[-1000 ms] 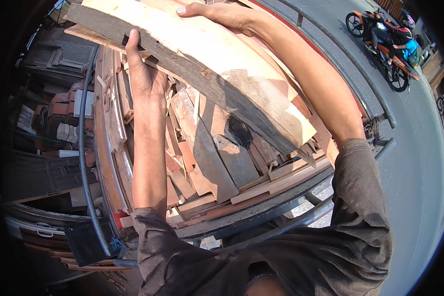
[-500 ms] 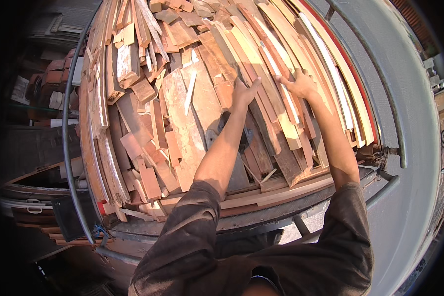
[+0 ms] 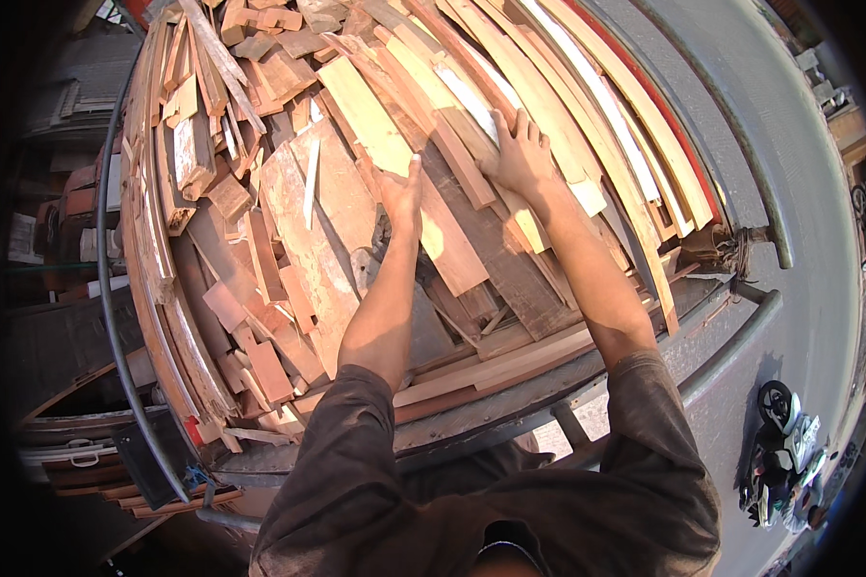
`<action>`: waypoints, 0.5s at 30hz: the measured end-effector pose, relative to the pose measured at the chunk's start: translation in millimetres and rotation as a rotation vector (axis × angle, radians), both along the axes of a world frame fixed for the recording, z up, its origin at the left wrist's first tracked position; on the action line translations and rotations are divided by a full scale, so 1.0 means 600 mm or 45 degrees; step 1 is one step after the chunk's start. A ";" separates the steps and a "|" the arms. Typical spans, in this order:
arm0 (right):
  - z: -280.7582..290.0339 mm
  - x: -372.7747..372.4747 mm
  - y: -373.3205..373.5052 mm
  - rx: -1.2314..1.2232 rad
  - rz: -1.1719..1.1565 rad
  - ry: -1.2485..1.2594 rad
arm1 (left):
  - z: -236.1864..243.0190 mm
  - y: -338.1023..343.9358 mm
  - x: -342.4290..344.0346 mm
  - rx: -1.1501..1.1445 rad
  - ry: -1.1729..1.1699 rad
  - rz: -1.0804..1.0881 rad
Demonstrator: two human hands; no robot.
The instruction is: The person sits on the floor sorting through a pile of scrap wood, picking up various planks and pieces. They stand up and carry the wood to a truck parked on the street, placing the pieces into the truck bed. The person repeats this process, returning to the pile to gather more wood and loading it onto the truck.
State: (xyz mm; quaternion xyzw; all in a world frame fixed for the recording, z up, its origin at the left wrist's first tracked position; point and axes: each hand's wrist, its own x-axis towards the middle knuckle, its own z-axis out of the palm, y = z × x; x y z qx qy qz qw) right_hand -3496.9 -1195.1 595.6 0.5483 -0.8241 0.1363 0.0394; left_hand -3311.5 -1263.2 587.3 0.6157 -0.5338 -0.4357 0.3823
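A load of cut wooden planks and offcuts fills the open truck bed in front of me. My left hand [image 3: 400, 195] grips the left edge of a pale wooden board [image 3: 364, 108], thumb on top and the other fingers hidden beneath it. A shadow crosses this board, and its lower end tilts toward me. To the right, my right hand [image 3: 524, 162] is bent over a narrow wooden plank [image 3: 467, 123], its fingers slightly apart at the tips. How far they wrap round its edge cannot be made out. A short reddish plank [image 3: 462, 165] lies between the hands.
Long slats [image 3: 635, 120] line the right side beside a red edge and a metal rail [image 3: 731, 120]. Another rail [image 3: 103, 231] runs along the left. Short blocks and offcuts [image 3: 271, 370] lie at left. A parked motorcycle [image 3: 784, 447] stands on the road at lower right.
Both hands have shifted left. The pale board has come left with my left hand and now lies across other boards. The view has moved, bringing the motorcycle into sight.
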 end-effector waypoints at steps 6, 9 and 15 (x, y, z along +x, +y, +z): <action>0.046 -0.007 -0.008 0.138 -0.092 -0.030 | 0.060 -0.013 -0.058 0.146 0.333 -0.416; 0.049 -0.061 0.003 0.027 -0.205 -0.171 | 0.094 0.009 -0.176 -0.191 -0.112 -0.861; 0.050 -0.134 0.021 0.289 -0.109 -0.415 | 0.023 0.057 -0.168 -0.451 -0.473 -0.484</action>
